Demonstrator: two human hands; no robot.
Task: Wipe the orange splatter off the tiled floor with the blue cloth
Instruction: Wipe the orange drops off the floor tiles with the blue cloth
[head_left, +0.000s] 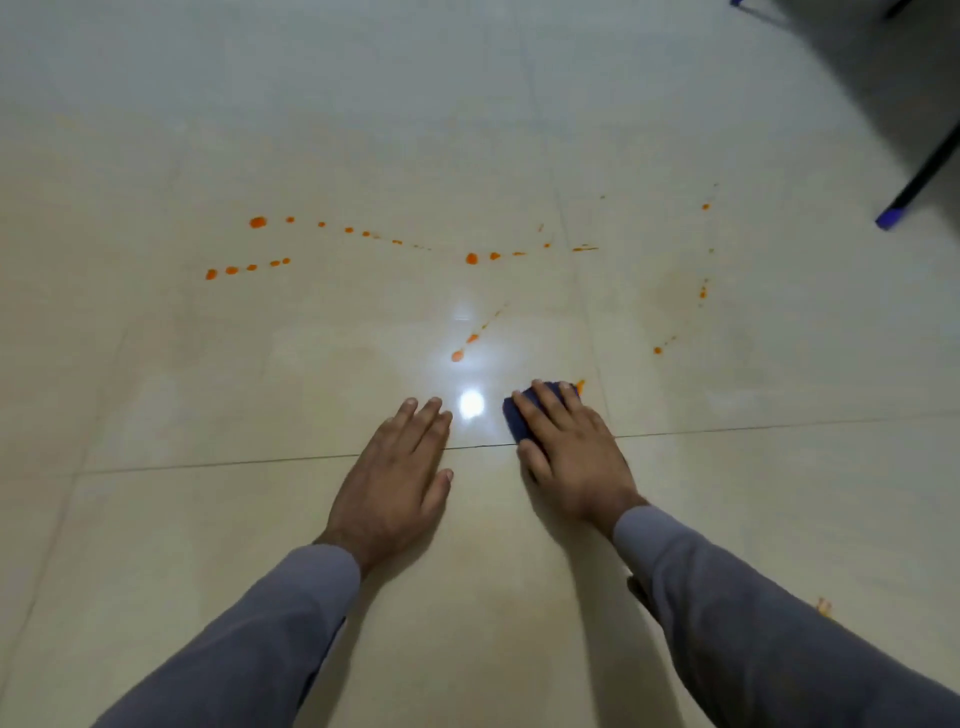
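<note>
Down low, nearest: left hand (396, 470) flat on the tiled floor (156, 519), fingers straight, holding nothing, likely there to prop up the body. Just beside it: right hand (566, 449) pressed flat on the blue cloth (514, 413), fingers spread over the top to push it down for rubbing. Right at the cloth's far edge: one small orange spot. Farther out: the orange splatter (470, 258) in dotted lines, well apart from the cloth, not yet wiped. Far right: a dark furniture leg (919, 184) with a blue foot.
</note>
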